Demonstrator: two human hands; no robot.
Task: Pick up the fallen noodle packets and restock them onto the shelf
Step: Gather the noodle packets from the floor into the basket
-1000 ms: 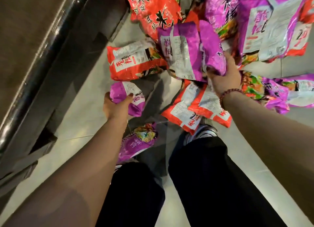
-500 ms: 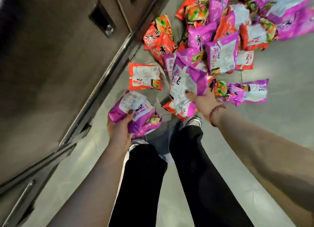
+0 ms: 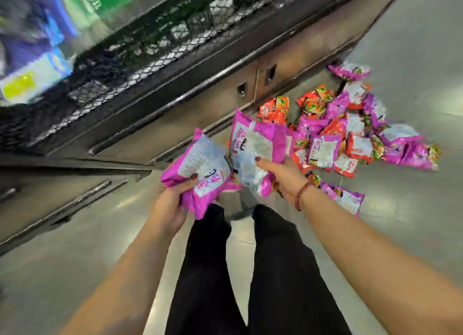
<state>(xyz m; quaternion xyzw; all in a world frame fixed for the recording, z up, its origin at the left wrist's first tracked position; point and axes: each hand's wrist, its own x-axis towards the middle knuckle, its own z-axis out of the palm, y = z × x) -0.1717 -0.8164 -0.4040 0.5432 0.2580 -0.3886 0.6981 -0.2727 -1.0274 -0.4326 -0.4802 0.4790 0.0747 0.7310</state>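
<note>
- Both hands have come up off the floor since a second ago, and my view has swung up, so a mesh shelf (image 3: pixel 140 51) now fills 10 to 12 o'clock.
- My left hand (image 3: pixel 172 199) grips a purple packet (image 3: pixel 200 169) just left of centre, thumb on top, fingers curled beneath.
- My right hand (image 3: pixel 280 171) grips a second purple packet (image 3: pixel 255 144) beside it, thumb on the white label. A bead bracelet (image 3: pixel 300 195) circles that wrist.
- At 2 o'clock a pile of packets (image 3: pixel 350 134), red and purple, lies on the pale grey floor (image 3: pixel 413 46) against the dark cabinet base (image 3: pixel 213 104).
- A stray packet (image 3: pixel 345 199) lies at 3 o'clock, just past the right wrist.
- Black trousers (image 3: pixel 275 272) fill 6 o'clock.
</note>
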